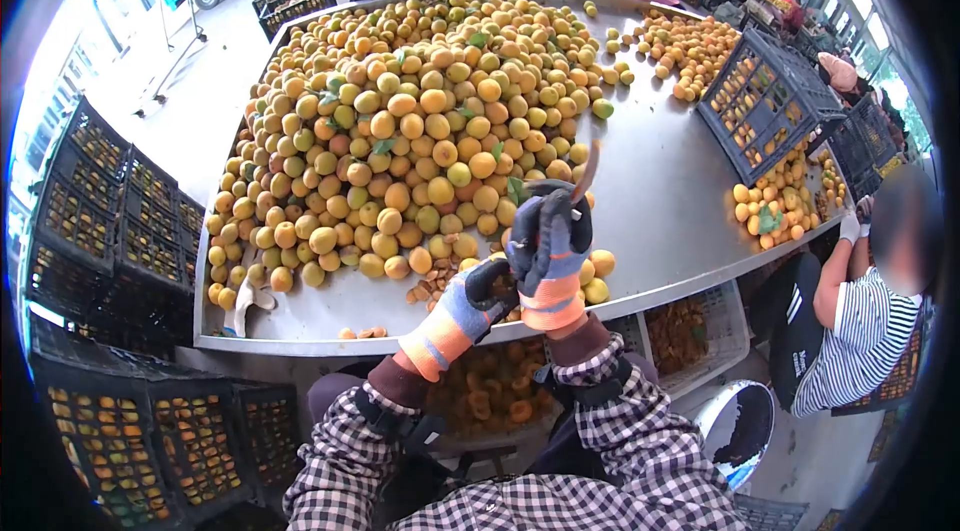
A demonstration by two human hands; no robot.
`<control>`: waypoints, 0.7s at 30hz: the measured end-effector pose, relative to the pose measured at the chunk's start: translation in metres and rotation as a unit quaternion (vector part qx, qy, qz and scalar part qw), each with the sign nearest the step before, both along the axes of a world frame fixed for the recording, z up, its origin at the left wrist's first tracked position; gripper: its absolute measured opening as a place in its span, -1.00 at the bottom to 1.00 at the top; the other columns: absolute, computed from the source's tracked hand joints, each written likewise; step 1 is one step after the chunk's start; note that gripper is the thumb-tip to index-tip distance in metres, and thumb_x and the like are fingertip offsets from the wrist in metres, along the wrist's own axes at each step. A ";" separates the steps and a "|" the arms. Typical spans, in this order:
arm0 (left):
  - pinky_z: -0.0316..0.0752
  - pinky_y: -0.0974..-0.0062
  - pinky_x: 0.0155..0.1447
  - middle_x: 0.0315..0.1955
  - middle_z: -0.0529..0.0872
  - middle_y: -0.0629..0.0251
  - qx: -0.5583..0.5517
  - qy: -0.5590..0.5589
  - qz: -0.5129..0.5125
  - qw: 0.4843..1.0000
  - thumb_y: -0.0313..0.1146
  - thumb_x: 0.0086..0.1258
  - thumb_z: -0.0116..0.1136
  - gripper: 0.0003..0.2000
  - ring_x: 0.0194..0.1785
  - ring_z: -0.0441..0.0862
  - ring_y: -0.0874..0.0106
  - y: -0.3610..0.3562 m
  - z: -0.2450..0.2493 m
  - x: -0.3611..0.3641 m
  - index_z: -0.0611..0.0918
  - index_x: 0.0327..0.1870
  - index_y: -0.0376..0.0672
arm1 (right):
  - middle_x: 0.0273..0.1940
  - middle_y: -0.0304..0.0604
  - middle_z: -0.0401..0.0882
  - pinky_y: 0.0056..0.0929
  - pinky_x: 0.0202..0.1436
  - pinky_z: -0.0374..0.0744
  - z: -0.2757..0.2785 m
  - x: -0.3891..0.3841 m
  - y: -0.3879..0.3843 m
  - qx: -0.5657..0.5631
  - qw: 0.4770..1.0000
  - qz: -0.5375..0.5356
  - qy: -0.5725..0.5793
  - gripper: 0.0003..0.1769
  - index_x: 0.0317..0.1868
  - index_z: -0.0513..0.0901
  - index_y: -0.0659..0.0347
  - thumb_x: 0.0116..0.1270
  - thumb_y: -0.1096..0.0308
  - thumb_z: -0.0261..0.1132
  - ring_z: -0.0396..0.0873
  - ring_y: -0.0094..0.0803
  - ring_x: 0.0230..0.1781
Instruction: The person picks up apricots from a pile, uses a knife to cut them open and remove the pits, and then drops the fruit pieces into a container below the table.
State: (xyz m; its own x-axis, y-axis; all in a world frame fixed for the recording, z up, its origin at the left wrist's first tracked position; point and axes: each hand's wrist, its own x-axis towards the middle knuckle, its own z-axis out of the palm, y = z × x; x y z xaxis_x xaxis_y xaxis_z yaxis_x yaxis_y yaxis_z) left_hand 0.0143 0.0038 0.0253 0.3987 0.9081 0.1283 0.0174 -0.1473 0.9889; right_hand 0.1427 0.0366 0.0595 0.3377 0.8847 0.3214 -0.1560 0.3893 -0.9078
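My right hand, in an orange, blue and black glove, is closed round a small knife whose blade points up. Just left of it, my left hand, gloved alike, has its fingers curled together; what it holds, if anything, is hidden. Beyond both hands lies a big heap of apricots with a few green leaves on a metal table. Small brown pieces lie on the table by my left hand. Below my hands, a container of apricot halves is partly covered by my arms.
A tipped black crate spills apricots at the right. Stacked crates stand on the left. A white crate and a bucket are below the table edge. A person in stripes sits at right; others work across the table.
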 end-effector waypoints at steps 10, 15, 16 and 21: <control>0.53 0.39 0.09 -0.04 0.68 0.08 0.165 0.199 0.041 0.965 -0.54 0.29 0.27 -0.62 0.00 0.65 0.22 0.003 -0.008 -0.001 0.55 0.14 -0.28 | -0.61 -0.40 0.38 -0.58 -0.76 0.10 -0.017 0.008 0.025 -0.156 0.928 0.057 0.335 -0.68 -0.07 0.54 0.05 0.51 -0.02 0.15 0.19 -0.61 -0.80; 0.54 0.26 0.02 -0.12 0.70 -0.01 0.127 0.189 0.054 0.972 -0.48 0.26 0.27 -0.67 -0.03 0.65 0.02 0.015 -0.015 -0.004 0.59 0.06 -0.27 | -0.65 -0.38 0.36 -0.54 -0.78 0.04 -0.017 0.005 0.032 -0.193 0.901 0.024 0.388 -0.71 -0.08 0.53 0.06 0.51 0.01 0.16 0.12 -0.57 -0.84; 0.54 0.26 0.02 -0.12 0.70 -0.01 0.128 0.189 0.054 0.972 -0.48 0.26 0.27 -0.67 -0.03 0.65 0.02 0.017 -0.017 -0.007 0.59 0.06 -0.27 | -0.65 -0.38 0.36 -0.54 -0.78 0.04 -0.010 0.006 0.032 -0.192 0.901 0.025 0.388 -0.71 -0.08 0.53 0.06 0.51 0.01 0.16 0.12 -0.57 -0.84; 0.55 0.30 0.05 -0.09 0.73 0.00 0.070 0.328 0.167 0.927 -0.29 0.23 0.39 -0.62 -0.01 0.68 0.10 0.026 -0.021 -0.023 0.64 0.05 -0.21 | -0.64 -0.41 0.41 -0.61 -0.75 0.16 -0.010 0.036 0.044 -0.144 0.959 0.036 0.241 -0.81 -0.22 0.59 0.09 0.47 0.16 0.24 0.25 -0.62 -0.78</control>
State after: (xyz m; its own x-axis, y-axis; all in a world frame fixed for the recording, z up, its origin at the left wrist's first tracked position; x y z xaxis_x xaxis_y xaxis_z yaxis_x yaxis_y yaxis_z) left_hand -0.0089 0.0300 0.0043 0.1323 0.9877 0.0834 0.6758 -0.1514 0.7213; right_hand 0.1785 0.0807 0.0493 0.3204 0.9399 -0.1180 -0.6012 0.1055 -0.7921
